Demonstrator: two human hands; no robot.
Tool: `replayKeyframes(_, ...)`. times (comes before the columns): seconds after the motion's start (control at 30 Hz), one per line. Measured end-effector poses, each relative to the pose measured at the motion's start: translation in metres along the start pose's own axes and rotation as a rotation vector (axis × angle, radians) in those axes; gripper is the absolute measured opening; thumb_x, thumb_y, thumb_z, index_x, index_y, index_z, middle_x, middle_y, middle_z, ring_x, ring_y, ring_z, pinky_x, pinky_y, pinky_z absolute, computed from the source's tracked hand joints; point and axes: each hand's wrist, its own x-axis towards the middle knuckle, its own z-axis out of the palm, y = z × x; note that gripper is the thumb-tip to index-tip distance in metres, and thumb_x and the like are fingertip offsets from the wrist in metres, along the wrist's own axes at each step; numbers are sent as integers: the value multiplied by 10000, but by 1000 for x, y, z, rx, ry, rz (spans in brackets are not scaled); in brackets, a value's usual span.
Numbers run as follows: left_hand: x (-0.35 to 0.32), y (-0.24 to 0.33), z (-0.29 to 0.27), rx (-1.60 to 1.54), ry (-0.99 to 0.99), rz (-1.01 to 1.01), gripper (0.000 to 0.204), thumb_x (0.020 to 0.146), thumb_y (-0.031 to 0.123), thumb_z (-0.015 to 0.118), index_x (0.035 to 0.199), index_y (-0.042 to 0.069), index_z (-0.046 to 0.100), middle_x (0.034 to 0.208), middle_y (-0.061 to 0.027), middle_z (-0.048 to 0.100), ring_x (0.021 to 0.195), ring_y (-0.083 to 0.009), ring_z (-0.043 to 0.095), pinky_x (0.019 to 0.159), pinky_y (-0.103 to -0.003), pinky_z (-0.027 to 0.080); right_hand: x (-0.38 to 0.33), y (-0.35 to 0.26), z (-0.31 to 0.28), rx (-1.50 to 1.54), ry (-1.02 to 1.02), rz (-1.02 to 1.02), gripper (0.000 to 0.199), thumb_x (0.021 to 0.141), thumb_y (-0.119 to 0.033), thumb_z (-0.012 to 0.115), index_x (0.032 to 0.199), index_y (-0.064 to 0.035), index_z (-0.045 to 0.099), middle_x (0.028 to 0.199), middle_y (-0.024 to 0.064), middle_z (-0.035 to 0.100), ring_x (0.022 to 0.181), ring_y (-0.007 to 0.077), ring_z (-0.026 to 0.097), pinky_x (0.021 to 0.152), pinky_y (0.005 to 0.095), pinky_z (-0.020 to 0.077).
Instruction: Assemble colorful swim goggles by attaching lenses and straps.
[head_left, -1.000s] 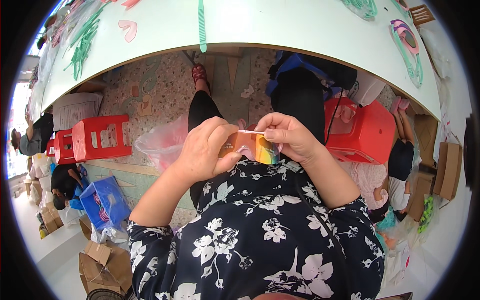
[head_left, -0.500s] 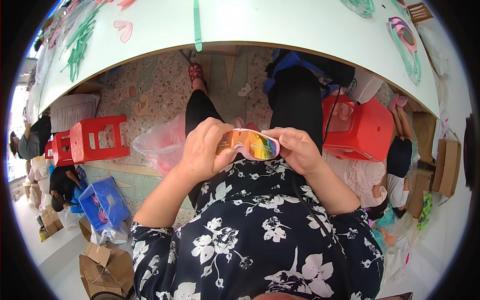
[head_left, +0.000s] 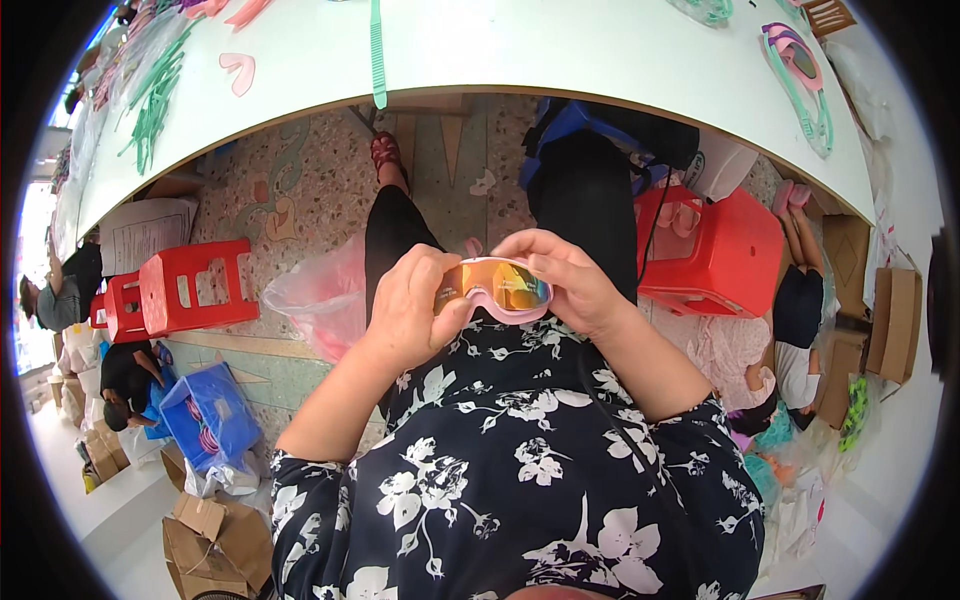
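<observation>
Pink-framed swim goggles [head_left: 497, 290] with a mirrored orange-yellow lens are held over my lap, lens side up. My left hand [head_left: 412, 305] grips their left end, thumb at the lower edge and fingers over the top. Around the right end, my right hand [head_left: 570, 282] is closed, its index finger bent over the upper edge of the frame. Part of the frame's far side is hidden behind the fingers.
The white table [head_left: 560, 50] curves across the front. On it lie a green strap [head_left: 377, 55], a pink nose-shaped piece [head_left: 238, 73], a bundle of green straps [head_left: 155, 105] and finished-looking goggles [head_left: 800, 75]. Red stools [head_left: 200, 285] and a blue crate [head_left: 212, 415] stand around.
My right hand has shifted left and up along the goggles, its fingers now bent over the top edge. The goggles are tilted slightly differently, and the lens reflection has turned more orange.
</observation>
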Motion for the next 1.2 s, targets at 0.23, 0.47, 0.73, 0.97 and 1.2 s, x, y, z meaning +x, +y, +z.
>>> replayKeyframes(0.23, -3, -4, 2, -4, 32, -21, 335, 780, 187, 662, 1045, 4, 568, 853, -133, 584, 744, -310, 591, 663, -401, 495, -5, 3, -15, 76, -23, 18, 282, 976, -216, 599, 1173, -15, 594, 1113, 72, 653, 1032, 142, 637, 923, 308, 512)
replayKeyframes(0.47, -7, -7, 6, -30, 60, -61, 438, 997, 389, 454, 1046, -29, 571, 833, -142, 563, 712, -289, 562, 653, -388, 466, -32, 6, -4, 143, 83, -17, 361, 973, -228, 582, 1214, 37, 535, 1083, 114, 638, 1022, 196, 639, 939, 361, 520)
replayKeyframes(0.73, -1, -2, 4, 11, 66, -67, 450, 1023, 400, 413, 1073, -25, 554, 829, -142, 552, 708, -285, 557, 656, -387, 463, -31, 5, -1, 274, 112, -9, 373, 982, -202, 565, 1267, 34, 523, 1192, 150, 623, 1117, 231, 627, 1007, 422, 494)
replayKeyframes(0.97, -12, 4, 32, 73, 185, -150, 358, 1014, 306, 452, 1116, -26, 539, 882, -161, 545, 720, -290, 564, 672, -393, 469, -24, 17, 11, -178, 293, -280, 275, 1006, -96, 545, 1265, -5, 562, 1247, 131, 616, 1115, 208, 631, 995, 384, 515)
replayKeyframes(1.2, -13, -5, 33, 206, 224, -50, 428, 878, 294, 642, 1148, -21, 535, 898, -158, 571, 755, -315, 586, 646, -407, 490, -26, 7, 6, 181, 231, -138, 296, 1007, -130, 536, 1264, 18, 548, 1226, 132, 618, 1120, 229, 632, 979, 415, 525)
